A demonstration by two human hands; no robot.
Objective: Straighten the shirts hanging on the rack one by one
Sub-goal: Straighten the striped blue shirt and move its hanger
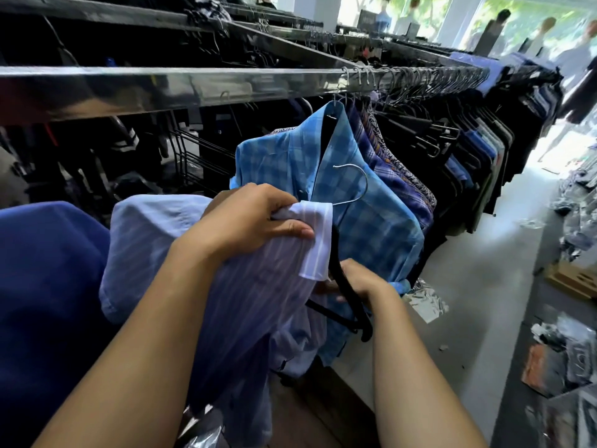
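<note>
A pale lilac striped shirt [245, 286] is off the rail, bunched in front of me. My left hand [252, 221] grips its white-striped collar near the top. My right hand [358, 282] holds the black hanger [347, 295] lower down; the hanger's metal hook [358, 185] sticks up free of the rail. Behind them a blue checked shirt [355, 202] hangs on the shiny metal rail [193, 85], first in a long row of shirts [452, 150] running to the right.
A dark blue garment [48, 286] fills the lower left. Empty black hangers [200, 156] hang behind the rail. Plastic bags and a cardboard box [571, 279] litter the floor at the right. People stand in the bright far background.
</note>
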